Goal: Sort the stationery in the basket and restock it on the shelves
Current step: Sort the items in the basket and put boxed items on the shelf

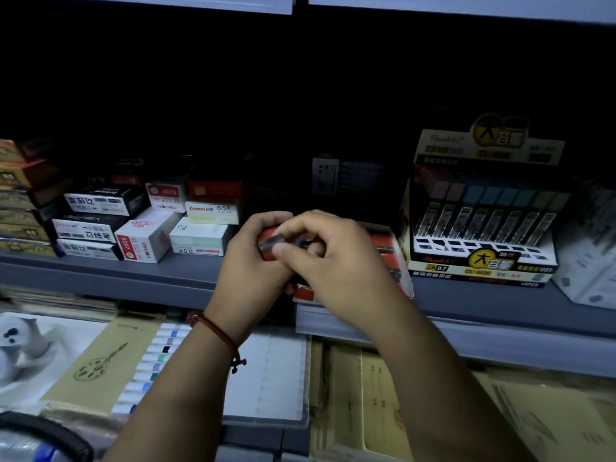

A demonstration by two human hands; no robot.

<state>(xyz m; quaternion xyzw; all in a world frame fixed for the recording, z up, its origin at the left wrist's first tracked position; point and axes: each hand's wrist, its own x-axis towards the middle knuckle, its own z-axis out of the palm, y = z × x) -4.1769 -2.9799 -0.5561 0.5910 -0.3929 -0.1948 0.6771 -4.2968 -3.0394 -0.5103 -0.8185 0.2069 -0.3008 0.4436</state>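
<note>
Both hands meet in front of the grey shelf (160, 271). My left hand (253, 261) grips a small red box (266, 241) with a dark end, fingers curled round it. My right hand (333, 258) pinches the same box from the right, thumb across its front. Behind my right hand stands an open red-orange display carton (383, 243), mostly hidden. The black rim of the basket (50, 431) shows at the bottom left corner.
Stacked pen-refill boxes (146, 228) fill the shelf's left. A pencil-lead display (483, 211) stands at the right. Below lie a paint-tube set (156, 358), a clear folder (273, 371) and brown envelopes (366, 395). The shelf above is dark.
</note>
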